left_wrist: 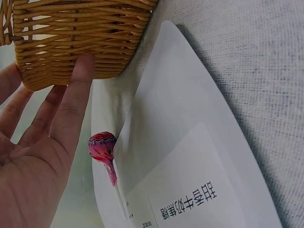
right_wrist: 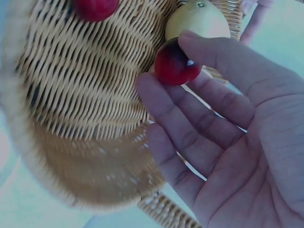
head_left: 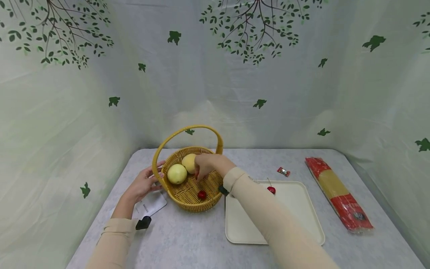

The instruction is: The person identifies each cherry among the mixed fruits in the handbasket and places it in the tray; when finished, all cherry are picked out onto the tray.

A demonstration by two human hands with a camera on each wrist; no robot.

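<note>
The yellow wicker basket (head_left: 188, 201) with a tall handle stands at the table's back left. Inside lie two pale yellow-green round fruits (head_left: 177, 174) and a red cherry (head_left: 202, 195). My right hand (head_left: 209, 166) is over the basket's inside; in the right wrist view its thumb and fingers pinch another dark red cherry (right_wrist: 176, 64). With extended fingers, my left hand (head_left: 144, 183) touches the basket's outer left side. Below that hand lies a white packet (left_wrist: 190, 142) with printed characters, and a wrapped lollipop (left_wrist: 102, 147) shows beside it in the left wrist view.
A cream tray (head_left: 242, 231) is right of the basket, partly covered by my right sleeve. A stemmed cherry (head_left: 271, 189) lies on it. Behind the tray is a small red-wrapped candy (head_left: 283, 172). A long red-and-yellow packet (head_left: 337, 192) lies far right.
</note>
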